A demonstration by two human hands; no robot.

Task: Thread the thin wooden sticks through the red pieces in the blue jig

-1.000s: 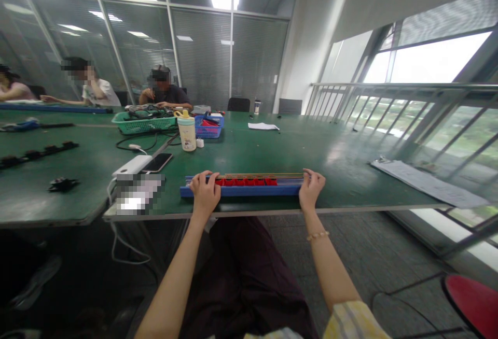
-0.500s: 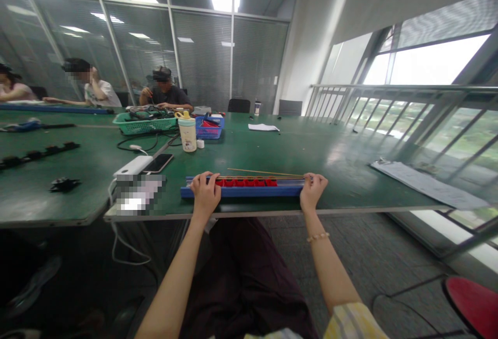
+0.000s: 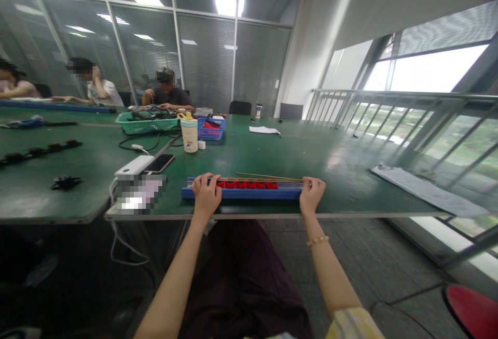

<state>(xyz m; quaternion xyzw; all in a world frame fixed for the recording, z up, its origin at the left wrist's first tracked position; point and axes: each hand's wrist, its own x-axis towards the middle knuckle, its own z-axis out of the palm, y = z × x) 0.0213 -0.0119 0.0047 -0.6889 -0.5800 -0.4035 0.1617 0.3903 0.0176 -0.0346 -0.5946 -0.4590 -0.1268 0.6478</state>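
Observation:
A long blue channel [image 3: 249,194] lies along the table edge in front of me. Several red pieces [image 3: 249,185] sit in a row inside it. My left hand [image 3: 207,194] is closed at the channel's left part, fingertips pinching near a thin yellowish rod that runs over the red pieces. At the right end, my right hand [image 3: 312,195] is closed, its fingertips on the rods' right ends. A second thin rod [image 3: 268,176] slants away behind the channel, its left end free. The fingertips partly hide what they grip.
A phone [image 3: 159,164] and white power bank [image 3: 135,167] lie to the left. Beyond stand a cream bottle [image 3: 190,134], a green basket [image 3: 148,125] and a blue basket [image 3: 210,130]. A clipboard with papers [image 3: 424,188] is at the right. Several people sit across the table.
The slanting rod's free left end has shifted slightly right. Both hands stay at the channel, and the camera view has tilted a little.

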